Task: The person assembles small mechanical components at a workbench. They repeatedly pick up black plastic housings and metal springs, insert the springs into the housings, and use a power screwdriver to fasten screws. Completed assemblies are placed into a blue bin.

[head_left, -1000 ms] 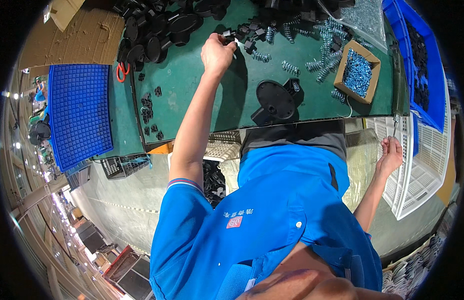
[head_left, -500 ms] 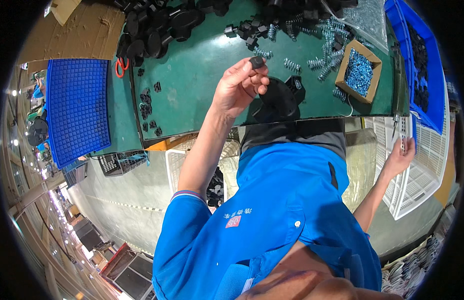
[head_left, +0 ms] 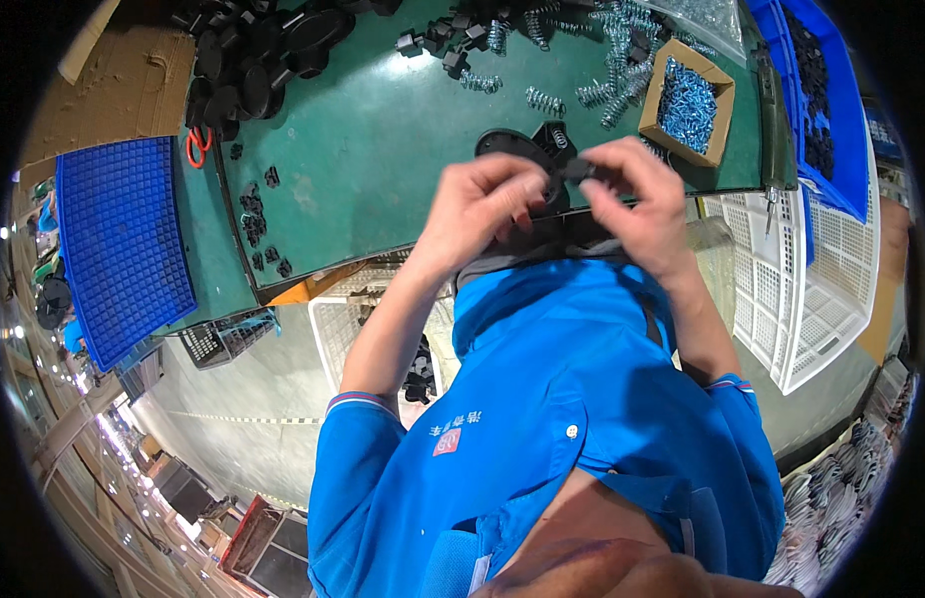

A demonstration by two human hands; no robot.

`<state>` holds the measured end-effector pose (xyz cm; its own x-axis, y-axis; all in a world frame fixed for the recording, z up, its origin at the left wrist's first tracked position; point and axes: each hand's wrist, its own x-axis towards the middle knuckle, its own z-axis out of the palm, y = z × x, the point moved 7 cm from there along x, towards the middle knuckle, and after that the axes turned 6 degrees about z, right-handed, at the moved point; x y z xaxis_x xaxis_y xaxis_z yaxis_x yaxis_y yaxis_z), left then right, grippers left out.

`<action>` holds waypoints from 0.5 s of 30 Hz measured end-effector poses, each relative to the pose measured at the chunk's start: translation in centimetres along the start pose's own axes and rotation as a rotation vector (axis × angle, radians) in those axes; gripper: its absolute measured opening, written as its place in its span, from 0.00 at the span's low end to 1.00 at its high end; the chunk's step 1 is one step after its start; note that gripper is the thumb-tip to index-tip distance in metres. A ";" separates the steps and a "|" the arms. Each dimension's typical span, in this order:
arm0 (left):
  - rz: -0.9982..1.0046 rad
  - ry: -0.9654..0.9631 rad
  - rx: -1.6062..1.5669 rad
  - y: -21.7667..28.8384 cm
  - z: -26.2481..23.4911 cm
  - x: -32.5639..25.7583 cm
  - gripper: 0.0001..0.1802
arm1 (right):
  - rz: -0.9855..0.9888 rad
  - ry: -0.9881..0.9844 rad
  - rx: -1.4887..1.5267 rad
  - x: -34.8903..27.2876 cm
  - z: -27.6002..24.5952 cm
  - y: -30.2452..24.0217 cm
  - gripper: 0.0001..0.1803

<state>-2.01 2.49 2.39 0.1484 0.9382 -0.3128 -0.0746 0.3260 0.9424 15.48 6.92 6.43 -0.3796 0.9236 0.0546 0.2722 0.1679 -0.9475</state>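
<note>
Black plastic part (head_left: 579, 169) was pinched between both hands, left hand (head_left: 479, 204) and right hand (head_left: 637, 199), over the bench's (head_left: 383, 149) near edge, apparently mid-assembly, with springs (head_left: 582, 95) and loose parts remaining.

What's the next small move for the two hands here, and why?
Probably press the small black part down onto the round black piece. Both the left hand and right hand meet right over that piece at the near edge of the green table, fingers pinching the part between them. Whether it is already seated is hidden.
</note>
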 end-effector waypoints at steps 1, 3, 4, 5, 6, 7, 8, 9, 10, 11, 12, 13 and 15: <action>0.164 0.143 0.223 1.3 -1.3 0.5 0.13 | 0.063 0.085 -0.033 0.2 -0.6 0.9 0.12; 0.432 0.344 0.661 2.9 -3.8 1.6 0.16 | 0.116 0.160 0.028 0.5 -0.9 2.5 0.11; 0.438 0.312 0.732 2.9 -3.9 2.5 0.18 | 0.145 0.161 0.042 0.5 -0.6 3.1 0.10; 0.440 0.280 0.804 3.1 -3.8 3.2 0.20 | 0.152 0.156 0.027 0.6 -0.3 3.4 0.10; 0.442 0.247 0.876 3.2 -3.8 3.7 0.22 | 0.159 0.151 0.013 0.8 0.0 3.6 0.10; 0.352 0.185 0.859 2.5 -3.7 4.4 0.24 | 0.166 0.147 -0.002 1.0 0.3 3.7 0.10; 0.264 0.128 0.843 1.8 -3.5 4.9 0.26 | 0.134 0.159 -0.060 1.1 0.5 3.4 0.09; 0.177 0.071 0.825 1.0 -3.3 5.5 0.28 | 0.132 0.180 -0.103 1.3 0.5 3.6 0.09; 0.088 0.035 0.755 -0.1 -3.4 6.1 0.30 | 0.131 0.201 -0.146 1.5 0.6 3.8 0.09; 0.056 -0.005 0.763 -0.4 -3.1 6.4 0.30 | 0.133 0.227 -0.190 1.6 0.6 4.0 0.09; 0.024 -0.044 0.772 -0.5 -2.7 6.6 0.30 | 0.114 0.236 -0.222 1.7 0.8 4.0 0.10; -0.008 -0.083 0.780 -0.7 -2.3 6.8 0.30 | 0.095 0.245 -0.255 1.8 1.1 4.0 0.10; -0.017 -0.132 0.733 -1.0 -1.8 7.1 0.32 | 0.072 0.265 -0.321 2.1 1.4 3.7 0.11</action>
<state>-2.70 9.03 -0.98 0.2644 0.8967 -0.3550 0.5991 0.1358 0.7891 14.49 8.97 2.58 -0.1204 0.9866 0.1104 0.5674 0.1597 -0.8078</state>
